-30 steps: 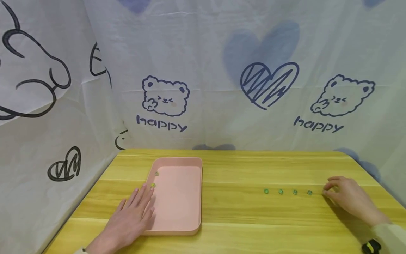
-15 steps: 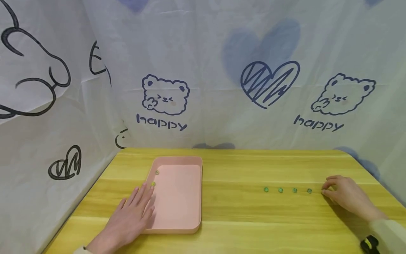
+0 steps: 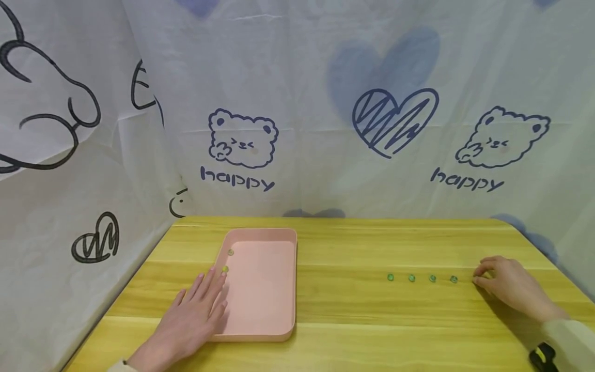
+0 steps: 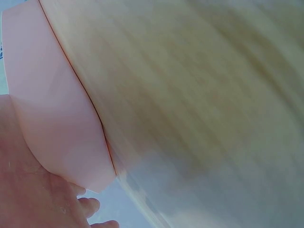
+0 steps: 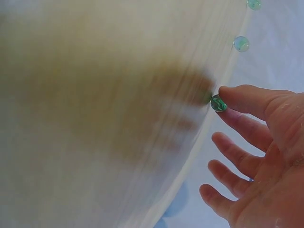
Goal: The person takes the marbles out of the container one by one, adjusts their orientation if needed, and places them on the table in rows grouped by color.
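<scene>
Tray taken as reference: pink, lying on the table. Right of it, well apart, four greenish marbles form a spaced row. Farther right of the tray, past the row's end, the right hand pinches a fifth marble between thumb and forefinger tips; remaining fingers apart, loosely extended, holding nothing. Whether this marble bears on the table or sits just above it: cannot tell.

Left hand lies across the tray's left wall, fingers nearly straight, slightly spread, nothing seen in grasp. Pressure on the wall: cannot tell. Inside the tray, along the same wall: yellow-green marble just beside the fingertips, paler marble farther back.

Technique (judgement): step in hand reads as positioning the fifth marble in line with the row. Round and probably slick, it should roll at a slight push. Advisable: seat it fully, match the row's spacing, pause, then part thumb and forefinger evenly and lift straight up. Left hand best kept light, so the tray does not tip.
</scene>
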Demonstrator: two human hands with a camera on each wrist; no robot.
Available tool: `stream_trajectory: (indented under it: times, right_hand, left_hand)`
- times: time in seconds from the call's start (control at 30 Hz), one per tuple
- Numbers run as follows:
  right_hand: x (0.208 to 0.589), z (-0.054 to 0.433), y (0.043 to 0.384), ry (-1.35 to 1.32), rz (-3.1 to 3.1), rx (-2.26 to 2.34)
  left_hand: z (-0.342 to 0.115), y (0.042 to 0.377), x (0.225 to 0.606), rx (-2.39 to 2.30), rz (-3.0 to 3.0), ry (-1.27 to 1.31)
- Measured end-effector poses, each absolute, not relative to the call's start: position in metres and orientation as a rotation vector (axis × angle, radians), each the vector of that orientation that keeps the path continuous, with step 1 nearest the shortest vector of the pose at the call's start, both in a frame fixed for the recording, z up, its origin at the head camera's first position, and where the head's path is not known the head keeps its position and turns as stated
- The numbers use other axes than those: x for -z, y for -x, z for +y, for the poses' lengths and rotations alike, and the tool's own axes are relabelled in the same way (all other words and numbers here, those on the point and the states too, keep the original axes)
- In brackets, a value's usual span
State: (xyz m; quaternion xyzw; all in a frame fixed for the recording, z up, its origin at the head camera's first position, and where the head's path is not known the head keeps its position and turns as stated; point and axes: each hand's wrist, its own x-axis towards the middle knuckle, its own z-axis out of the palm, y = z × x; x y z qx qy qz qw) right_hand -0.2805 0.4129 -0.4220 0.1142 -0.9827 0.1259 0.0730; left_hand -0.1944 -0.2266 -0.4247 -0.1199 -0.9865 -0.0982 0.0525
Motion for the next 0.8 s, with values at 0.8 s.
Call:
stream_trajectory:
  times: [0.8]
  right_hand:
    - [0.4187, 0.4159, 0.2788, -0.304, -2.939, -0.446]
  left_hand:
    - [-0.2261, 0.1947, 0.4245, 0.295, -2.982, 0.364]
